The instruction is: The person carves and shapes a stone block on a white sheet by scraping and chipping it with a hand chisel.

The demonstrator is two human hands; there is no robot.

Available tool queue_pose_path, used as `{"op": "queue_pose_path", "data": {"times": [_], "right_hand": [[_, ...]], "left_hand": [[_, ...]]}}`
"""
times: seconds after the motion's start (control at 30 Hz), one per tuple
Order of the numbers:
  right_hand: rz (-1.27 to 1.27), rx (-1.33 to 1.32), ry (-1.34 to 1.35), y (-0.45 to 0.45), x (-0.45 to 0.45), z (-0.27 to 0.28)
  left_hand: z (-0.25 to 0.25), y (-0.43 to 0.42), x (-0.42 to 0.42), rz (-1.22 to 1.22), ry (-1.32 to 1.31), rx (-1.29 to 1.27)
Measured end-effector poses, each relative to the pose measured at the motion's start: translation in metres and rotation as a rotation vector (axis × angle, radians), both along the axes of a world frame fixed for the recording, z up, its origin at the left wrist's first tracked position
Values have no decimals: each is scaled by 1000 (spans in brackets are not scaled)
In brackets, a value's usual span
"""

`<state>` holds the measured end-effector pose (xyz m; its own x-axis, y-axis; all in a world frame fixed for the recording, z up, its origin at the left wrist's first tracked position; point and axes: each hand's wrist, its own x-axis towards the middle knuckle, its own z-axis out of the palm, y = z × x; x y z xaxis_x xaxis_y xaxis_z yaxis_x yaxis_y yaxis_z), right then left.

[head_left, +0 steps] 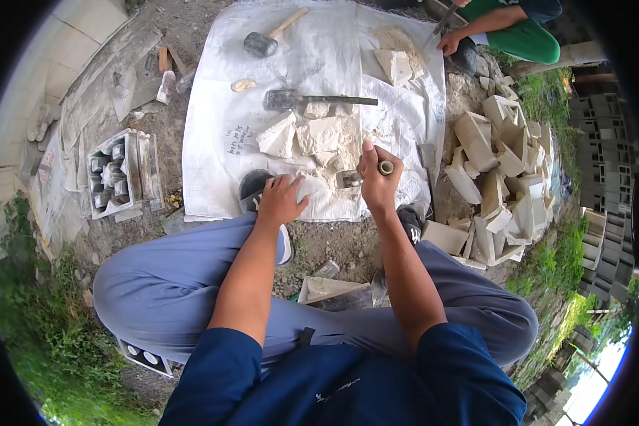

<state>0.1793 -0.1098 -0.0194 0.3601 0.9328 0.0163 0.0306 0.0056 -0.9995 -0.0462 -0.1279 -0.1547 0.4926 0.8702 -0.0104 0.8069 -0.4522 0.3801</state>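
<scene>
My right hand point(380, 177) is wrapped round the handle of a hammer, its metal head point(348, 179) low over pale crumbs on the white sheet point(213, 170). To the left, my left hand point(280, 201) has its fingers spread, palm down, beside a dark rounded object point(254, 184) that I cannot make out. Just beyond both hands lie broken pale chunks point(321, 135) among powder. Behind them rests a dark-handled mallet point(319, 99). A black-headed mallet point(261, 45) with a wooden handle lies at the far end.
Pale broken box-like pieces point(500, 163) are heaped on the right. A metal mould point(113, 174) stands at left. Another person's hand point(449, 44) holds a tool at the upper right, near a pale block point(394, 66). A tray-like piece point(330, 291) lies between my legs.
</scene>
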Motion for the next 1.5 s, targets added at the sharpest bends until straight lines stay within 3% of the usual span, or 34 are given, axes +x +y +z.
{"op": "queue_pose_path", "data": {"times": [0.07, 0.17, 0.23, 0.47, 0.53, 0.6, 0.67, 0.77, 0.93, 1.03, 1.13, 1.23, 1.3, 1.43, 1.5], "right_hand": [[46, -94, -172, -9, -8, -50], [32, -24, -186, -5, 1, -65], [26, -60, -5, -7, 3, -48], [38, -12, 132, 7, 4, 42], [-3, -28, 78, 6, -3, 15], [24, -135, -161, -2, -8, -61], [47, -94, -144, -8, -4, -75], [-23, -97, 32, -7, -3, -47], [0, -38, 61, 3, -5, 21], [6, -33, -3, 5, -5, 10], [60, -109, -295, -5, -9, -69], [104, -166, -116, -4, -5, -64], [-8, -143, 33, -4, 3, -58], [27, -127, 58, 1, 6, 9], [36, -89, 15, 4, 6, 17]], "left_hand": [[0, -1, 0, 2, 15, -22], [-4, 5, 0, -1, 4, -3], [-4, -4, -1, -15, -15, 14], [0, 0, 0, 1, 23, -32], [2, 1, 0, 0, 20, -33], [2, -1, -1, -1, 26, -31], [1, 3, 1, 1, 30, -19], [-1, -4, -2, -15, 11, -21], [-4, 0, -1, -8, 9, -6], [-1, 1, 0, -6, -7, -2], [2, -1, 1, -4, 20, -20], [-1, 3, 2, -3, 45, -20], [-4, 0, 0, -14, 42, -23], [-2, -4, -2, -7, 44, -44], [-1, 1, 0, -13, 29, -20]]}}
